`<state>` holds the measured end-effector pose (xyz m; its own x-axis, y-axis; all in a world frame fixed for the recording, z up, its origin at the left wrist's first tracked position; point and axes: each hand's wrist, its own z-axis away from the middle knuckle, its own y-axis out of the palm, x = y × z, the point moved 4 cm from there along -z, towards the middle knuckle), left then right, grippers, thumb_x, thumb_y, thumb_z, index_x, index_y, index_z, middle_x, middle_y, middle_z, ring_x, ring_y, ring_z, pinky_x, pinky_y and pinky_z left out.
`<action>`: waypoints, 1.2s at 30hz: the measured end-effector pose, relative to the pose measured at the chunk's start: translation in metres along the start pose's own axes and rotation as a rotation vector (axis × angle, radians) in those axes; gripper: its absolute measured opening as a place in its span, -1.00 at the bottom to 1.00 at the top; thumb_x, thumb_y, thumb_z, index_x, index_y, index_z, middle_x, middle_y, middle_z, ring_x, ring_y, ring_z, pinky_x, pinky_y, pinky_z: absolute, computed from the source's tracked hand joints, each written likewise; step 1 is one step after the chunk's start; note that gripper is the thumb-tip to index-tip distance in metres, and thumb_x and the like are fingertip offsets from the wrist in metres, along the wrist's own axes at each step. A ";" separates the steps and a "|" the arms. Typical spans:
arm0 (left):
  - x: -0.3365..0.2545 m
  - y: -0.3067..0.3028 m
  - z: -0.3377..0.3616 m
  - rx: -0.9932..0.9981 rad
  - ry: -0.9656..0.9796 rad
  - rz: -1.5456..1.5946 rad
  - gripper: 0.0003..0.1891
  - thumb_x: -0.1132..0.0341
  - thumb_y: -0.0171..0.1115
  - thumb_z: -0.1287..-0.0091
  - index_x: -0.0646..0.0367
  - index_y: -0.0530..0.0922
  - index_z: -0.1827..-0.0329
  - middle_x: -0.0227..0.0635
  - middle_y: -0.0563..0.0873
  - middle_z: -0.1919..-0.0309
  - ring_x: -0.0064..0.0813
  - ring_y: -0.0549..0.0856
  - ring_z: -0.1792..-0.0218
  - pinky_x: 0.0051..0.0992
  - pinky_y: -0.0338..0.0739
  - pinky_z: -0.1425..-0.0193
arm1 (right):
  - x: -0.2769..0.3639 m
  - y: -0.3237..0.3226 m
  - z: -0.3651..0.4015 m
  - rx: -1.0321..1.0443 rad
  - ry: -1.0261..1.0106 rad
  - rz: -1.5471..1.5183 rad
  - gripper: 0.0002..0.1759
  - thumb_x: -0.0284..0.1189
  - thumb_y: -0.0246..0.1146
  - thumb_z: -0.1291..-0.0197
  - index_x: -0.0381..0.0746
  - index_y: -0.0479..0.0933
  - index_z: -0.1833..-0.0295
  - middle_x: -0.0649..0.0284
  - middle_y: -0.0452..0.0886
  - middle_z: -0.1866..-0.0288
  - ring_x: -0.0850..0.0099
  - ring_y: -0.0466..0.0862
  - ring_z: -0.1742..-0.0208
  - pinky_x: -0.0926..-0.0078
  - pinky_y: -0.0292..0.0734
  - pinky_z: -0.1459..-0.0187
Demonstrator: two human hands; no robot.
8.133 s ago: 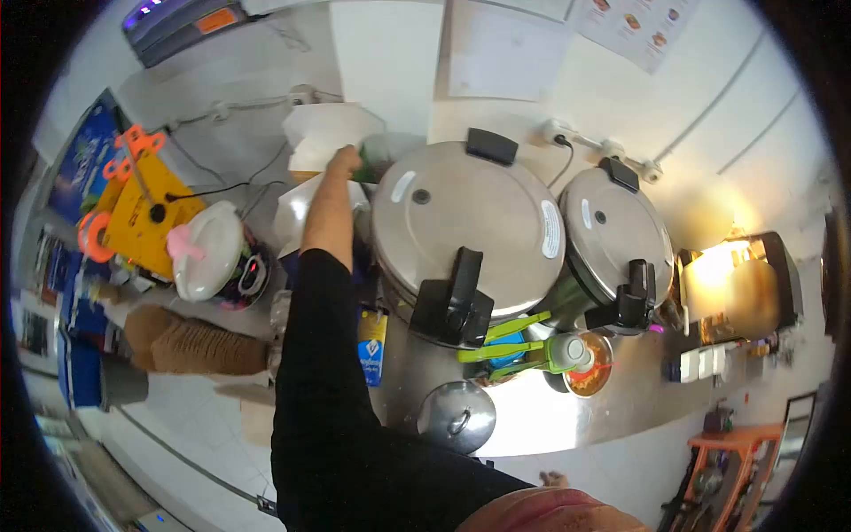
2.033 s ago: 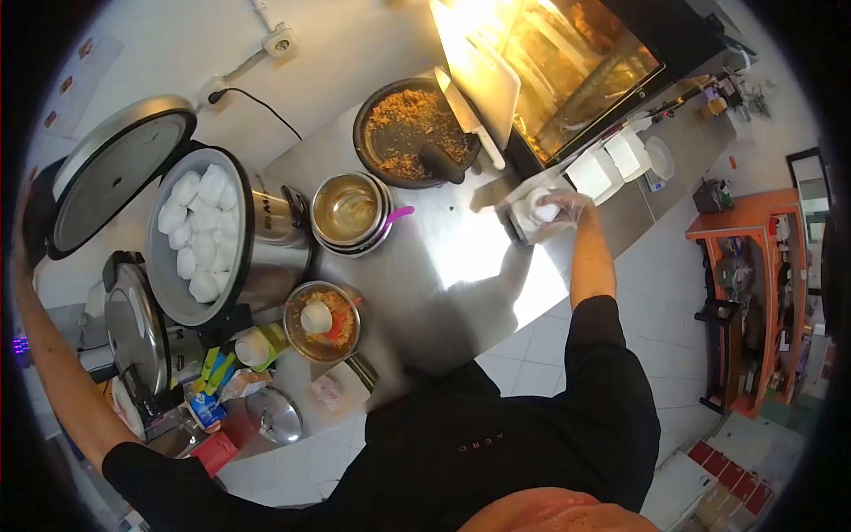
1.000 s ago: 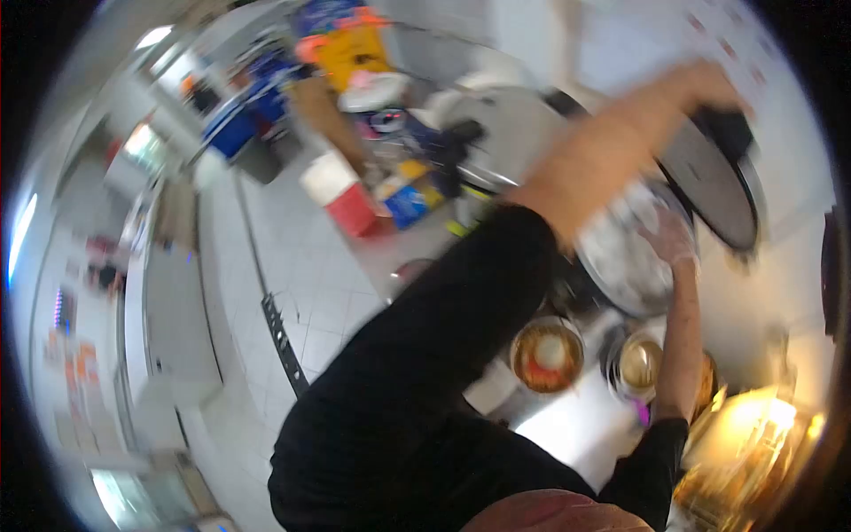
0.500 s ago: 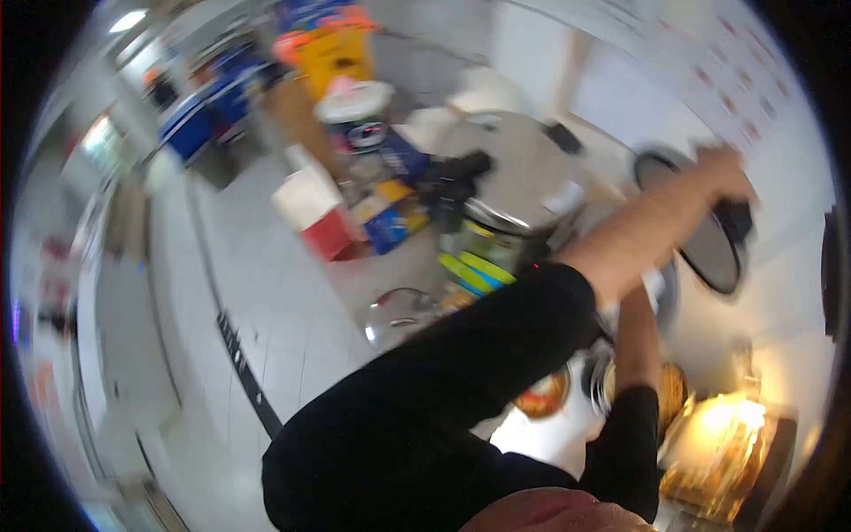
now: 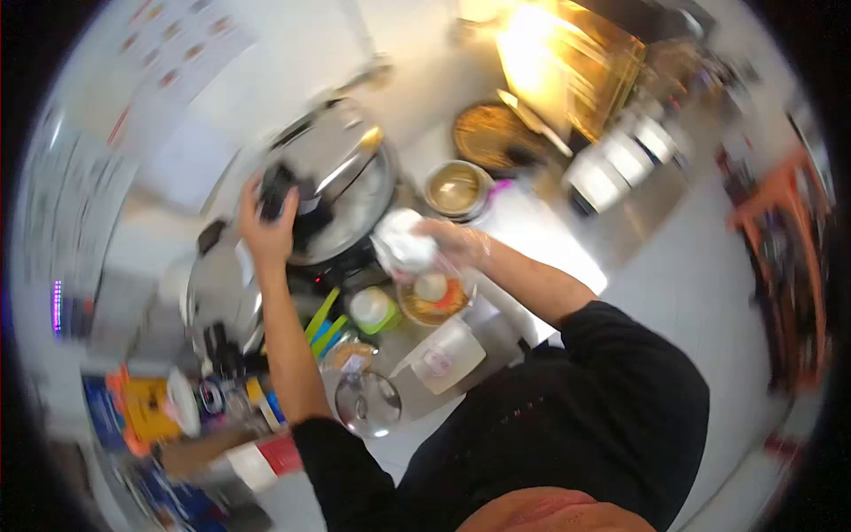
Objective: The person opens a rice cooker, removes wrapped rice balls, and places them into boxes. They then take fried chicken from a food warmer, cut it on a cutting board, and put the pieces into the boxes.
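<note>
Your left hand (image 5: 269,223) is wrapped around the black handle (image 5: 280,190) of the lid (image 5: 321,146), which tilts partly open over the cooker (image 5: 387,197). Your right hand (image 5: 450,243) is closed on a white packet (image 5: 404,239) at the cooker's near right rim; blur hides whether they touch. A metal bowl (image 5: 456,189) stands right of the cooker.

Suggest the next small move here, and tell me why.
Probably lower the lid fully: the left hand grips its black handle, the lid stands ajar over the cooker, and the right hand, holding a white bundle, appears outside the cooker's rim.
</note>
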<state>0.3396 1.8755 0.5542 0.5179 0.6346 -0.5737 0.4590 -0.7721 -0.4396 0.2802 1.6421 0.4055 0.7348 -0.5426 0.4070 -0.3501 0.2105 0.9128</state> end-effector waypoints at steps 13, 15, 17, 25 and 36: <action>-0.064 0.211 0.411 -0.051 -0.225 -0.580 -0.33 0.05 0.34 -0.30 0.27 0.33 -0.33 0.08 0.40 -0.26 0.11 0.42 -0.26 -0.02 0.25 -0.34 | 0.205 -0.281 0.554 -1.748 -0.807 0.885 -0.26 -0.16 0.49 -0.05 -0.21 0.33 -0.27 0.05 0.54 -0.09 0.16 0.59 -0.11 0.20 0.56 -0.08; -0.103 0.241 0.440 0.041 -0.312 -1.004 -0.34 -0.01 0.31 -0.30 0.21 0.36 -0.32 0.10 0.33 -0.31 0.14 0.37 -0.30 -0.01 0.25 -0.35 | 0.294 -0.304 0.596 -2.075 -0.882 1.389 -0.10 -0.19 0.54 0.07 -0.24 0.25 -0.33 -0.07 0.51 -0.13 0.04 0.57 -0.14 0.17 0.53 -0.11; -0.098 0.251 0.453 0.088 -0.350 -1.092 -0.33 -0.05 0.30 -0.29 0.19 0.37 -0.32 0.09 0.29 -0.35 0.16 0.35 -0.32 0.04 0.25 -0.35 | 0.375 -0.326 0.616 -2.124 -0.943 1.664 -0.16 -0.22 0.50 0.05 -0.17 0.25 -0.33 -0.13 0.47 -0.18 -0.05 0.56 -0.15 0.11 0.51 -0.13; -0.151 0.256 0.433 0.122 -0.300 -1.278 -0.23 -0.21 0.16 -0.33 0.16 0.29 -0.42 0.18 0.22 -0.41 0.22 0.21 -0.43 0.11 0.23 -0.39 | 0.502 -0.472 0.632 -1.638 0.430 1.563 -0.25 -0.05 0.28 -0.16 0.04 0.26 -0.46 -0.14 0.32 -0.42 -0.14 0.48 -0.31 0.16 0.37 -0.35; -0.105 0.241 0.502 0.202 -0.895 -1.029 -0.29 0.02 0.29 -0.30 0.33 0.31 -0.37 0.25 0.35 -0.30 0.24 0.46 -0.22 0.02 0.39 -0.26 | 0.408 -0.450 0.562 -2.046 0.096 2.130 -0.41 -0.04 0.14 -0.25 0.25 0.35 -0.42 0.05 0.16 -0.57 -0.11 0.23 -0.49 -0.04 0.05 -0.49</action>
<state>0.0334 1.6045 0.1610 -0.6599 0.7377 -0.1429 0.1973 -0.0133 -0.9802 0.4108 0.8685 0.1411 0.5234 0.8458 0.1033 0.2596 -0.0428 -0.9648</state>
